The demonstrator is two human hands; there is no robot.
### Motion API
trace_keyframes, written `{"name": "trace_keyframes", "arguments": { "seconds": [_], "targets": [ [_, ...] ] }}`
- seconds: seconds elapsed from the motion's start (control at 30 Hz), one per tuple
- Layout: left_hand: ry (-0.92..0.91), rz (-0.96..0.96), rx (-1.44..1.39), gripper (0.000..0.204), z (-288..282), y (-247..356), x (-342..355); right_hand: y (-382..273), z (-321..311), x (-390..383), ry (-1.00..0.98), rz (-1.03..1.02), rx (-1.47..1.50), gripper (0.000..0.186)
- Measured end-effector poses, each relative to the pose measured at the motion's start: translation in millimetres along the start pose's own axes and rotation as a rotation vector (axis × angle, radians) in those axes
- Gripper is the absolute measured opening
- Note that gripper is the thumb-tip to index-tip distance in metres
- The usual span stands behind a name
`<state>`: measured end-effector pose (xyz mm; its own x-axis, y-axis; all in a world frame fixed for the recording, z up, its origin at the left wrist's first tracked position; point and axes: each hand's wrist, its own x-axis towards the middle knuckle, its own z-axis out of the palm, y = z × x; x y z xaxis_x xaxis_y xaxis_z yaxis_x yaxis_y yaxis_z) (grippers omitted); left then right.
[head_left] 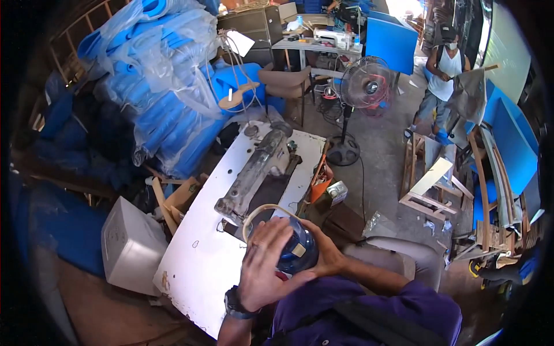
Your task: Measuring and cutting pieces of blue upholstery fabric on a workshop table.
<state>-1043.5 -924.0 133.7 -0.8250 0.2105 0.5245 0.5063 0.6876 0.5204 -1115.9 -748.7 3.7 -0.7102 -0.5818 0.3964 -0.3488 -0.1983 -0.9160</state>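
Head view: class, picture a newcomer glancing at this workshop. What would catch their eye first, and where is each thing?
Probably the big heap of blue rolls in clear plastic at upper left. Next, near the centre, a worn metal machine on a white table. Then, at lower centre, a dark blue rounded object between the left hand and right hand.

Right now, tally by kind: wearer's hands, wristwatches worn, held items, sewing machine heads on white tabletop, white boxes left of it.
Hands (left hand, right hand): 2
Wristwatch: 1
Dark-blue rounded item: 1
Grey sewing machine head: 1
White box: 1
Total: 6
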Motion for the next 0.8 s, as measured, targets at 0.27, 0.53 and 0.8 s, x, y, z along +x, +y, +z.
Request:
{"name": "trace_keyframes", "arguments": {
  "seconds": [0.27,0.53,0.8],
  "targets": [
    [0.087,0.154,0.371,0.08,-19,5,31,-47,-19,41,-0.267,0.089,0.088,0.118],
    [0.045,-0.091,0.477,0.07,-23,-5,24,-18,5,44,-0.387,0.364,0.451,0.108],
    [0.102,-0.107,0.39,0.064,-33,-21,16,-1,6,60,-0.401,0.337,0.324,0.1]
  ]
}}
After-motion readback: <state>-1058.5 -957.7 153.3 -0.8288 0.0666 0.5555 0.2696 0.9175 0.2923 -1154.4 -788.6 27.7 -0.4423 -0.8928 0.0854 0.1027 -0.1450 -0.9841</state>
